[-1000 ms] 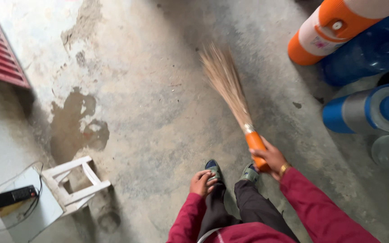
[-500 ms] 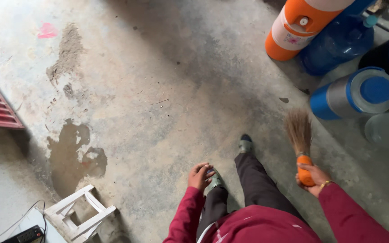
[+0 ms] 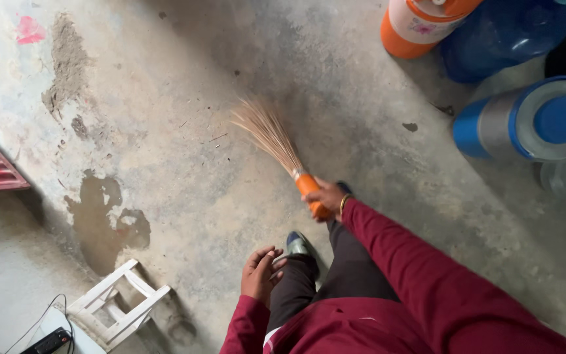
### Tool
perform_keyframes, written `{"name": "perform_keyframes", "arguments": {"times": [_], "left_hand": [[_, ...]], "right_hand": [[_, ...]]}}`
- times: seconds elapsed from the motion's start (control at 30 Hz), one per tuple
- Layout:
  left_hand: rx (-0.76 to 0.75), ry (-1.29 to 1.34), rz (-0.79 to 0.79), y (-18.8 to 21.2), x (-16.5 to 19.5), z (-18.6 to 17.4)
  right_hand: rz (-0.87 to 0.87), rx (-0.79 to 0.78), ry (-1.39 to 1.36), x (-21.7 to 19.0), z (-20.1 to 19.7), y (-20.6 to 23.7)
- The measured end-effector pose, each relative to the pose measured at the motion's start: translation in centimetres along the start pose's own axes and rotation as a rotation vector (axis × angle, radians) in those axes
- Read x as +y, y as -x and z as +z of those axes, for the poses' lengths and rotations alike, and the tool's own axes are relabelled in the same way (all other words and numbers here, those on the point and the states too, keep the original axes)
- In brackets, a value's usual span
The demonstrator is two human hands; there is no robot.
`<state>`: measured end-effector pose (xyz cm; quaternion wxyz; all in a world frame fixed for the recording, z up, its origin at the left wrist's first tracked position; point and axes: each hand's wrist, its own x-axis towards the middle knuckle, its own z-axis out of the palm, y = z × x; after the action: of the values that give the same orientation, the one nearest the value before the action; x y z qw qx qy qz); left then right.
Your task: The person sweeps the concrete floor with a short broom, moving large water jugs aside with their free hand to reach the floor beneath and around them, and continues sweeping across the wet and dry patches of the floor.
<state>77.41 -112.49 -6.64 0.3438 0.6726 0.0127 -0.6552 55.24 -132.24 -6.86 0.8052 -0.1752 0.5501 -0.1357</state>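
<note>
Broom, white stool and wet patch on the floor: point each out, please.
Broom (image 3: pixel 271 137), head view, on the straw bristles.
White stool (image 3: pixel 120 303), head view, on its slatted frame.
Wet patch (image 3: pixel 103 223), head view, on the dark stain's middle.

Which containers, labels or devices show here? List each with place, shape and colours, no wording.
Orange jug: top right, round, white label band with a pink flower.
Blue bottle: beside it, translucent, rounded.
Blue cooler: right edge, cylindrical, silver band, blue lid.
Black device: bottom left, slim; no lit screen visible.
</note>
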Motion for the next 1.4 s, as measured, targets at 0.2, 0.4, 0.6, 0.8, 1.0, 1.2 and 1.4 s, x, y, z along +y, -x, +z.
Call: {"name": "perform_keyframes", "arguments": {"times": [0.2,0.4,0.6,0.8,1.0,1.2,1.4], "left_hand": [[-0.008,-0.015,-0.012,-3.2,2.8,3.2],[-0.052,-0.047,-0.012,-5.9,2.5,4.4],[0.007,0.020,-0.060,-4.9,0.3,1.6],[0.179,0.093,-0.112,-2.1,-2.4,-2.5],[0.162,0.044,-0.079,-1.7,-1.9,-2.4],[0.072,0.004,-0.032,-3.2,-0.7,-0.6],[-0.005,0.027,-0.011,-5.5,-0.9,-0.1]], "right_hand": [[-0.650,0.079,0.477,-2.7,-6.0,-0.9],[-0.134,0.533,0.447,1.8,-13.2,2.4],[0.096,0.689,-0.160,1.6,-16.3,-0.4],[0.043,0.411,-0.033,-2.2,-7.5,-5.9],[-0.066,0.102,0.261,-9.6,-1.6,-6.2],[-0.548,0.165,0.439,-6.3,-1.1,-5.0],[-0.217,0.584,0.321,4.5,-9.0,0.5]]}}
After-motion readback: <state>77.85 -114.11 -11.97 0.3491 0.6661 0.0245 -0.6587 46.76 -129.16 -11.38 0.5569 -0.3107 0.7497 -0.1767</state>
